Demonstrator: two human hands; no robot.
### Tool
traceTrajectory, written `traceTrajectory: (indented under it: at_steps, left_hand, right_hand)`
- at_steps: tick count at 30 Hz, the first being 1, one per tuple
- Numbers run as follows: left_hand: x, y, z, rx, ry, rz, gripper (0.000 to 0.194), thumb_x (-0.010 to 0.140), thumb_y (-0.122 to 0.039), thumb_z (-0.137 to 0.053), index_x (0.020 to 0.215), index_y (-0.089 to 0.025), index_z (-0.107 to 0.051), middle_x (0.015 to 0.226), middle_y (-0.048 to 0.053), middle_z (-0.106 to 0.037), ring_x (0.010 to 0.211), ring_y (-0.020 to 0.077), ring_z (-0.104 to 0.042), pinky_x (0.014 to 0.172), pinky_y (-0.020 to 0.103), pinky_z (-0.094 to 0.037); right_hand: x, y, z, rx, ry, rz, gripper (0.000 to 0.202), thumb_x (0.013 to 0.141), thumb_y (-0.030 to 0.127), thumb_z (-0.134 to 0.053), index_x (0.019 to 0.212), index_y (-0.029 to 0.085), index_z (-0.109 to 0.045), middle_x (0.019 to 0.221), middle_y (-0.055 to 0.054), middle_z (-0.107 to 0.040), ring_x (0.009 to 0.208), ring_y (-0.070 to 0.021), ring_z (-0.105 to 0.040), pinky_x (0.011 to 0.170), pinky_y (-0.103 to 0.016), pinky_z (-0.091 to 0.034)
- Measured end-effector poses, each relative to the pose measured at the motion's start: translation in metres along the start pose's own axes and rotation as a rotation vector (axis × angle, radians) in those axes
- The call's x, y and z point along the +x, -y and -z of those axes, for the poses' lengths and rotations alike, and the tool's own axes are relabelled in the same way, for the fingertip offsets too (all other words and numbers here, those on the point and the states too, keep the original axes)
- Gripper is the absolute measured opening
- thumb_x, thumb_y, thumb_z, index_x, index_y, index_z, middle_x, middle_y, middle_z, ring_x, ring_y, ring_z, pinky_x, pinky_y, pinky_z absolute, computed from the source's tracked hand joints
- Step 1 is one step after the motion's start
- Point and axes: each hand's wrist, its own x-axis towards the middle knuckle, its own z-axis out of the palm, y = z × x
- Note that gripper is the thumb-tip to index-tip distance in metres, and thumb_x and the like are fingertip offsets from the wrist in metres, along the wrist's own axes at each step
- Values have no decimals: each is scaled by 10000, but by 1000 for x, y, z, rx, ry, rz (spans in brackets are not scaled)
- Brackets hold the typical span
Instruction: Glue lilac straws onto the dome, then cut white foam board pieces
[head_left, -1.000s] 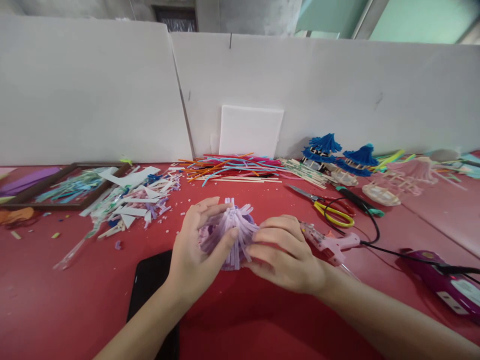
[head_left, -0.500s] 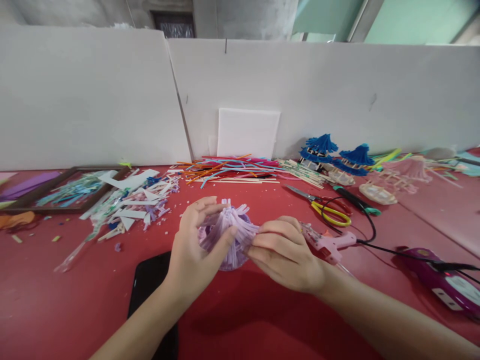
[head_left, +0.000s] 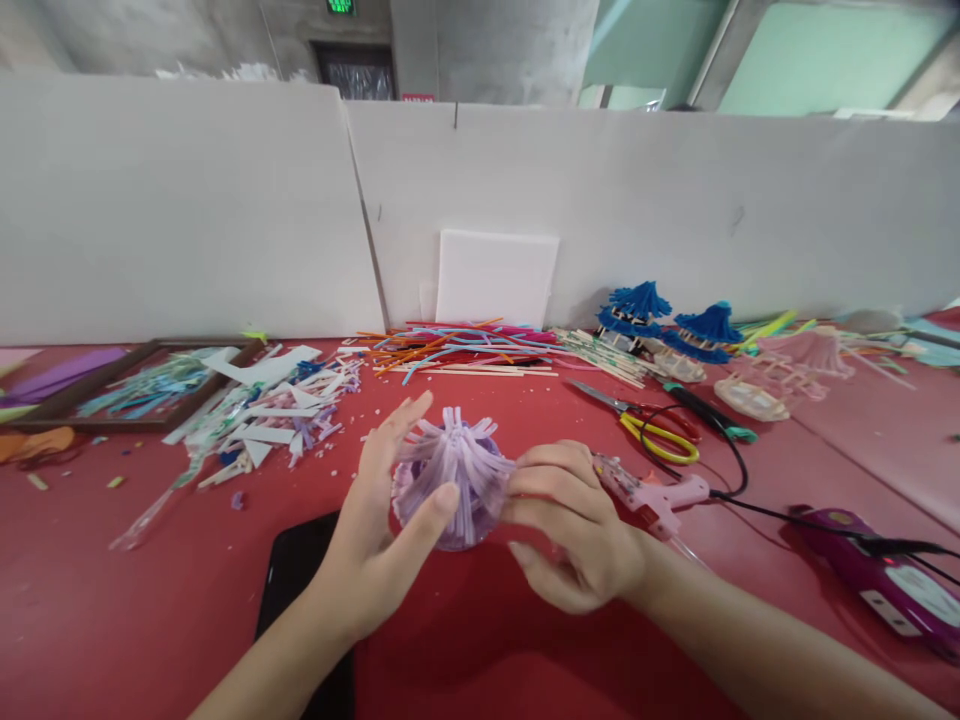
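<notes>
A small lilac model pavilion [head_left: 459,478] stands between my hands, its peaked roof made of fuzzy strips fanning out from the top. A darker purple tier or base shows under the roof strips. My left hand [head_left: 386,525] curves around its left side, fingers spread, with the thumb across the front strips. At the right edge, the fingertips of my right hand [head_left: 574,525] touch or nearly touch the strip ends. The right thumb is held away, below the fingers. Part of the pavilion's left side is hidden by my left hand.
A black phone [head_left: 296,580] lies near my left forearm. To the right are a pink glue gun [head_left: 660,500], yellow-handled scissors [head_left: 660,437] and a purple device [head_left: 877,575]. Blue model pavilions [head_left: 637,305], coloured strips [head_left: 465,345] and white scraps [head_left: 277,405] lie farther back.
My fingers have loosened around the pavilion. The right thumb has come away from the strips, the left index finger has lifted off, and the roof strips spread wider. The view has tilted slightly up.
</notes>
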Motion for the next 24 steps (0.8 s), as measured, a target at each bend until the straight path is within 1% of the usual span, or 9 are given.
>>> traceTrajectory:
  at_steps: [2,3,5,8,11,15,18,20,24]
  left_hand:
    - [-7,13,9,-34,27,30,602,911,-455,-489,1442,-274,-270,1510,113,-293,1404,291,-244,1129,527,-232]
    - [-9,20,12,-14,71,32,716,869,-524,-534,1460,-267,-222,1522,134,-256,1410,323,-215,1122,561,-215]
    - [-11,34,17,45,142,19,995,688,-626,-695,1465,-249,-200,1531,170,-190,1412,391,-153,1106,619,-174]
    - [-10,47,15,30,185,31,1170,527,-563,-834,1443,-233,-184,1508,212,-172,1411,428,-105,1091,648,-152]
    - [-8,49,6,-45,184,56,1155,567,-506,-836,1417,-232,-105,1451,242,-247,1385,422,-220,1061,644,-240]
    - [-10,41,-6,-158,154,66,994,684,-442,-773,1371,-259,-79,1321,210,-427,1219,344,-503,928,532,-466]
    - [-12,37,-11,-209,97,56,900,689,-406,-766,1329,-284,-145,1200,138,-507,1078,294,-602,831,452,-533]
    - [-15,35,-14,-215,37,53,901,643,-404,-798,1300,-298,-192,1162,107,-498,1035,283,-616,805,435,-543]
    - [-21,35,-18,-212,-68,19,854,621,-427,-807,1254,-329,-242,1143,77,-464,1003,263,-619,760,410,-557]
  right_hand:
    - [1,-1,3,25,-29,-54,125,753,97,-490,804,179,-569,769,-44,-621,789,-190,-569,722,-364,-451]
    - [1,-3,4,14,-50,-94,127,756,84,-458,763,188,-530,721,-35,-586,734,-180,-546,689,-362,-442]
    - [-1,-8,5,-30,-77,-163,152,776,84,-417,687,206,-437,636,-14,-502,635,-163,-479,612,-348,-402]
    - [-4,-14,2,-98,-73,-212,253,808,84,-450,623,218,-342,563,18,-417,556,-140,-400,556,-322,-345]
    - [-4,-15,-2,-90,-88,-269,266,805,76,-540,629,211,-395,607,9,-479,601,-143,-461,588,-317,-397]
    - [1,-9,-6,0,-111,-381,61,813,164,-621,841,204,-585,802,-44,-610,803,-192,-575,710,-350,-487]
    - [4,-4,-11,76,-69,-480,272,799,356,-686,1019,209,-623,975,-84,-631,944,-230,-592,811,-396,-502]
    - [6,-2,-14,128,-22,-528,464,757,480,-710,1115,202,-615,1071,-113,-613,1018,-252,-580,862,-418,-495]
    - [12,4,-18,186,26,-514,648,698,560,-731,1222,211,-579,1165,-129,-579,1103,-276,-541,927,-444,-471]
